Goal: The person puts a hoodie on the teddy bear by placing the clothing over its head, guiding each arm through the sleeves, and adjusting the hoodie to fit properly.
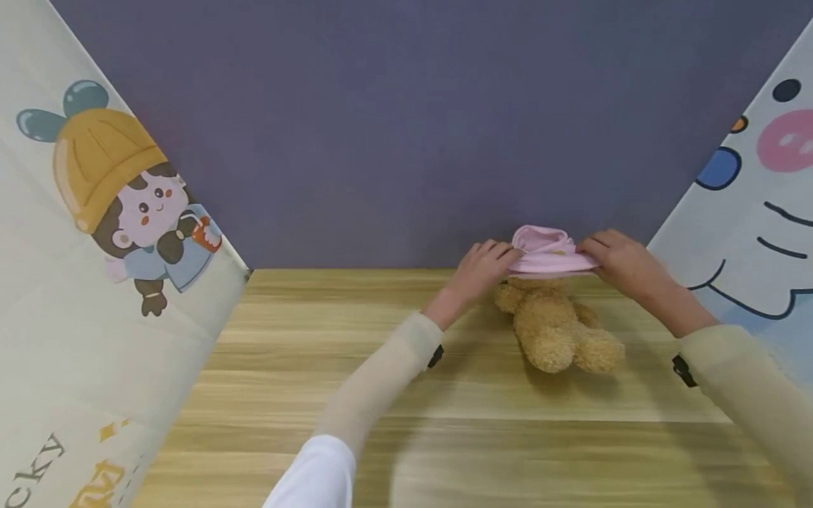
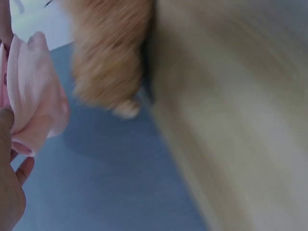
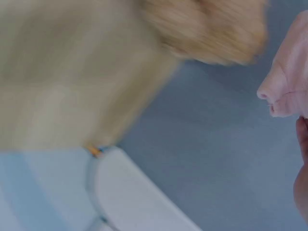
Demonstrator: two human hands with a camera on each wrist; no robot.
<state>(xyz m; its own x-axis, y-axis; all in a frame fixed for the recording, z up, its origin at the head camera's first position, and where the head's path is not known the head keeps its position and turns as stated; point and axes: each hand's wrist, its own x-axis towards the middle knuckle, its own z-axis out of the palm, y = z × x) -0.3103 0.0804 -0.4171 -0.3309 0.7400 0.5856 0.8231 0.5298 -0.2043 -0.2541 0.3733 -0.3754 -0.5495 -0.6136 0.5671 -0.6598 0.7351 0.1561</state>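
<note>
Sleeved in white at its upper end (image 1: 311, 473), my left arm reaches forward in the head view, where my left hand (image 1: 484, 268) and right hand (image 1: 625, 264) pinch opposite sides of a pink garment (image 1: 552, 264), partly hiding the brown teddy bear (image 1: 547, 324) on the wooden tabletop (image 1: 305, 367). From my left wrist, I see thumb and fingers on the cloth, apart from the blurred bear. From my right wrist, fingertips meet the garment at the frame's edge, the grip mostly cut off.

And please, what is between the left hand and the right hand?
A pink cloth, gripped by the left hand at one side and the right hand at the other; the head view shows this.
</note>
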